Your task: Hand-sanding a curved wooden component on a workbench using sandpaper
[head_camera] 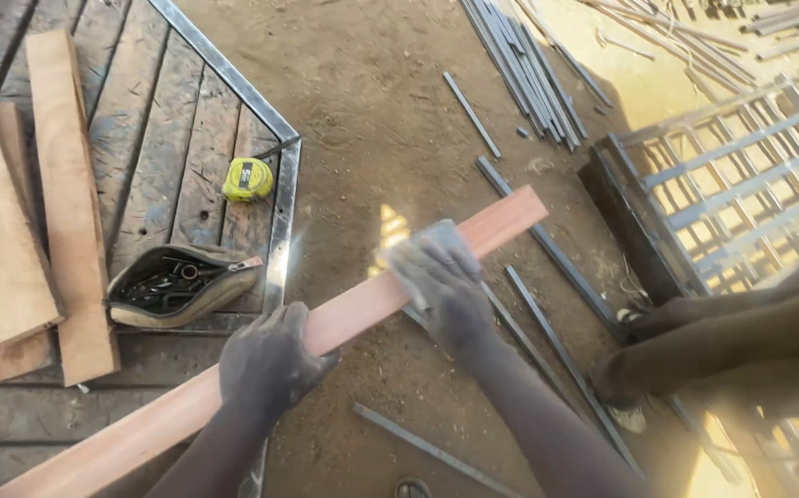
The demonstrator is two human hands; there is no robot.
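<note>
The long reddish wooden plank [326,323] slants off the worktop's [187,138] near right corner over the dirt floor, left hand [266,364] clamped around its middle, right hand [436,277] pressing something unclear nearer its far end.

Strong daylight is coming in from the upper right corner, washing out the ground [676,74] there. A bright glare spot is flaring beside the right hand [441,277], which is looking a little blurred. The workbench [178,120] at the left is lying in even shade.
</note>
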